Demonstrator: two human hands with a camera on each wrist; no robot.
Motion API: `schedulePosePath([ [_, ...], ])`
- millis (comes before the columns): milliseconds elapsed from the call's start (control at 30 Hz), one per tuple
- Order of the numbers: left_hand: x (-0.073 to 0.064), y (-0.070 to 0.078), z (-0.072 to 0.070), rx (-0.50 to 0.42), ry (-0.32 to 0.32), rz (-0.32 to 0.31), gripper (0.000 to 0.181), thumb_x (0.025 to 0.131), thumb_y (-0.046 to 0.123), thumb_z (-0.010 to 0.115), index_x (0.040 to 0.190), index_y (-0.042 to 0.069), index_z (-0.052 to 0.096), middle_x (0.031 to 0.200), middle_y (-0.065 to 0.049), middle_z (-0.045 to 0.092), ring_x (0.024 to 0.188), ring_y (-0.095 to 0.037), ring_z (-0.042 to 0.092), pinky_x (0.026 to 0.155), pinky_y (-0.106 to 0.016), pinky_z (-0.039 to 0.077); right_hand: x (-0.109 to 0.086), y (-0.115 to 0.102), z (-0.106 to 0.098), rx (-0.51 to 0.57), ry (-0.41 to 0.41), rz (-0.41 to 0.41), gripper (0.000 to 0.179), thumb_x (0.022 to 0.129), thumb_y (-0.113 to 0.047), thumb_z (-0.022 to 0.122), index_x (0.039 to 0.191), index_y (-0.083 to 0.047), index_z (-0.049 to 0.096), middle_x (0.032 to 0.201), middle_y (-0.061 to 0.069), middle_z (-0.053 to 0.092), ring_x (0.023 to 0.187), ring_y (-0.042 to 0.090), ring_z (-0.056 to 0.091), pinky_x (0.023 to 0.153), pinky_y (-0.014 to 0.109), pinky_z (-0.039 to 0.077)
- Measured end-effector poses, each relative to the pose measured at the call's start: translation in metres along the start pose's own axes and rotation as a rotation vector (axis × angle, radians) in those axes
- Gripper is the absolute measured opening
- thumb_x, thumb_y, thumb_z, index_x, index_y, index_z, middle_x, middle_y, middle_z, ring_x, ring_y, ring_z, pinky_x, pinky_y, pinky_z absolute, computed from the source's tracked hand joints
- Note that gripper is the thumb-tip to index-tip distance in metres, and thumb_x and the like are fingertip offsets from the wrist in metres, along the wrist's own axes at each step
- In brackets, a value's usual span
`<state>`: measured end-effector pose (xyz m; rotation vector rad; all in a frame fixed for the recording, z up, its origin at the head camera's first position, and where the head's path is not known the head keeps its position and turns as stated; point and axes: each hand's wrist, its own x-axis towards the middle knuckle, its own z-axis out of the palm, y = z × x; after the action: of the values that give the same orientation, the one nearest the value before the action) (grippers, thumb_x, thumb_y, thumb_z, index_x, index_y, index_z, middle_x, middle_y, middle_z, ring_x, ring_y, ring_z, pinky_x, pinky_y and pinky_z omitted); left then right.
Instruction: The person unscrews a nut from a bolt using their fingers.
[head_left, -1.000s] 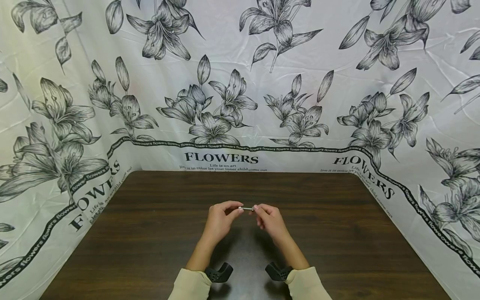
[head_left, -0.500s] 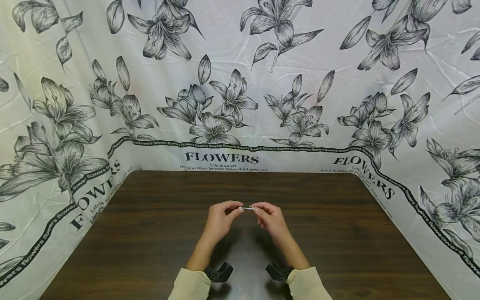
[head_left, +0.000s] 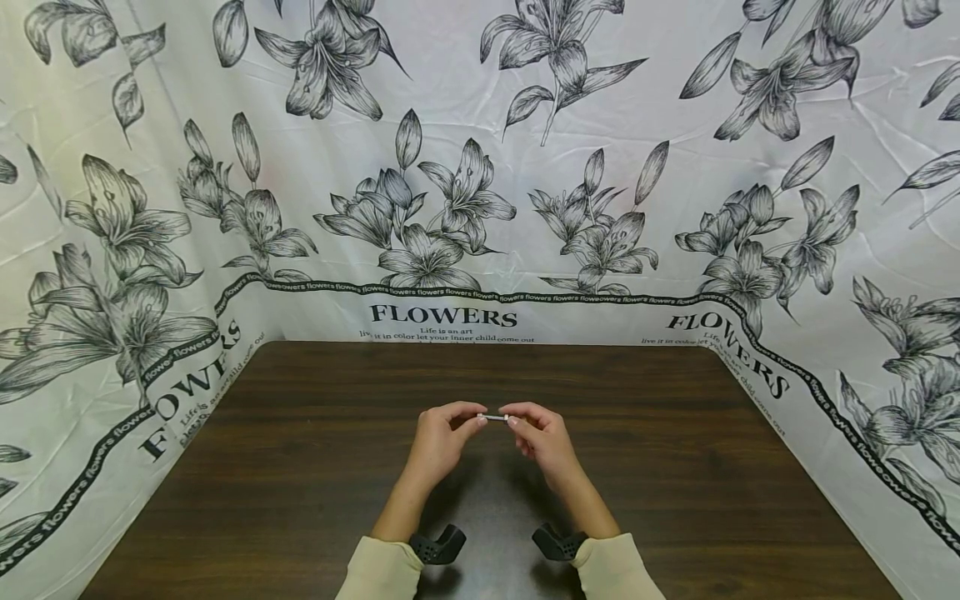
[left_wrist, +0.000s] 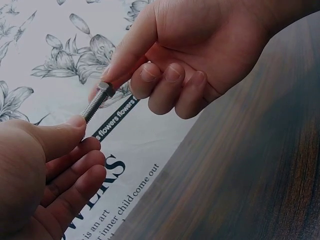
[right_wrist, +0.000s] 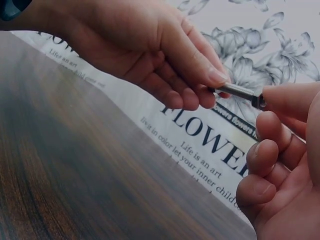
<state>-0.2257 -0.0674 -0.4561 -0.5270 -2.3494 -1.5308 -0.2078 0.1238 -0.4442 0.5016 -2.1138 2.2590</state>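
Note:
A small silver threaded bolt (head_left: 492,417) lies roughly level between both hands, held up over the table. My left hand (head_left: 437,442) pinches its threaded shank (left_wrist: 92,109) between thumb and index finger. At the opposite end sits a hexagonal piece (left_wrist: 104,88), where the thumb and index finger of my right hand (head_left: 546,442) pinch. In the right wrist view the hexagonal end (right_wrist: 258,101) shows right at the right thumb's tip. The other fingers of both hands are loosely bent below. The left fingertips hide the far tip of the shank.
A dark wood-grain table (head_left: 300,500) lies under the hands. White cloth (head_left: 585,321) printed with lilies and the word FLOWERS rises along its back and sides. Black camera mounts (head_left: 438,546) sit on both wrists, near the cream sleeves (head_left: 382,571).
My right thumb and index finger have shifted on the bolt's hexagonal end, the index finger now reaching straighter. The left hand and the bolt have stayed in place.

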Motion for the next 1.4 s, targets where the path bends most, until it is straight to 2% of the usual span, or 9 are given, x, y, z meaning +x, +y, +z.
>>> schedulePosePath([
  [233,0.000,0.000,0.000,0.005,-0.006,-0.007,0.012,0.085,0.010,0.075,0.097,0.006,0.075,0.082,0.005,0.070,0.071,-0.011,0.062,0.064,-0.027,0.052,0.000,0.002,-0.001,0.002,-0.010,-0.016,0.020,0.097,0.001,0.055,0.110,0.015,0.062,0.066,0.004,0.051,0.054,0.011,0.047,0.047,0.020,0.039],
  [467,0.000,0.001,-0.001,0.005,-0.005,-0.008,0.013,0.085,0.010,0.075,0.098,0.005,0.075,0.082,0.005,0.070,0.071,-0.011,0.063,0.065,-0.027,0.052,0.008,0.028,-0.007,-0.008,0.016,0.002,0.022,0.097,-0.007,0.060,0.112,0.008,0.065,0.066,0.004,0.051,0.054,0.012,0.046,0.047,0.024,0.037],
  [633,0.000,0.001,-0.003,0.000,0.001,-0.003,0.012,0.085,0.011,0.075,0.096,0.009,0.075,0.082,0.005,0.070,0.071,-0.011,0.062,0.064,-0.027,0.052,0.004,0.011,-0.003,-0.015,0.017,0.080,0.021,0.098,-0.005,0.057,0.108,0.011,0.064,0.064,0.005,0.051,0.052,0.012,0.046,0.047,0.023,0.036],
  [800,0.000,0.001,-0.003,0.002,0.006,-0.011,0.011,0.084,0.011,0.076,0.096,0.013,0.075,0.083,0.005,0.070,0.071,-0.011,0.062,0.064,-0.027,0.052,0.002,0.002,0.001,-0.031,0.028,0.118,0.014,0.098,-0.006,0.057,0.097,0.005,0.064,0.062,0.003,0.051,0.051,0.012,0.045,0.047,0.022,0.036],
  [900,0.000,0.001,-0.003,0.000,0.005,-0.010,0.012,0.084,0.011,0.076,0.096,0.012,0.075,0.083,0.005,0.070,0.071,-0.011,0.063,0.064,-0.027,0.052,0.001,0.001,0.001,-0.034,0.026,0.108,0.016,0.098,-0.006,0.056,0.097,0.008,0.063,0.062,0.003,0.051,0.051,0.012,0.046,0.047,0.022,0.036],
  [1033,0.000,0.002,-0.003,0.000,0.001,-0.010,0.013,0.085,0.012,0.076,0.097,0.009,0.075,0.083,0.005,0.070,0.071,-0.011,0.063,0.064,-0.027,0.052,0.001,0.001,-0.001,-0.025,0.018,0.091,0.022,0.098,-0.005,0.057,0.105,0.016,0.061,0.064,0.004,0.051,0.052,0.012,0.046,0.048,0.024,0.036],
  [1400,0.000,0.001,-0.002,0.005,-0.006,-0.005,0.014,0.085,0.012,0.075,0.097,0.006,0.075,0.082,0.005,0.070,0.071,-0.011,0.063,0.064,-0.027,0.052,0.000,0.000,-0.001,0.001,0.003,0.021,0.020,0.095,-0.001,0.059,0.109,0.013,0.063,0.065,0.005,0.050,0.053,0.012,0.045,0.047,0.023,0.036],
])
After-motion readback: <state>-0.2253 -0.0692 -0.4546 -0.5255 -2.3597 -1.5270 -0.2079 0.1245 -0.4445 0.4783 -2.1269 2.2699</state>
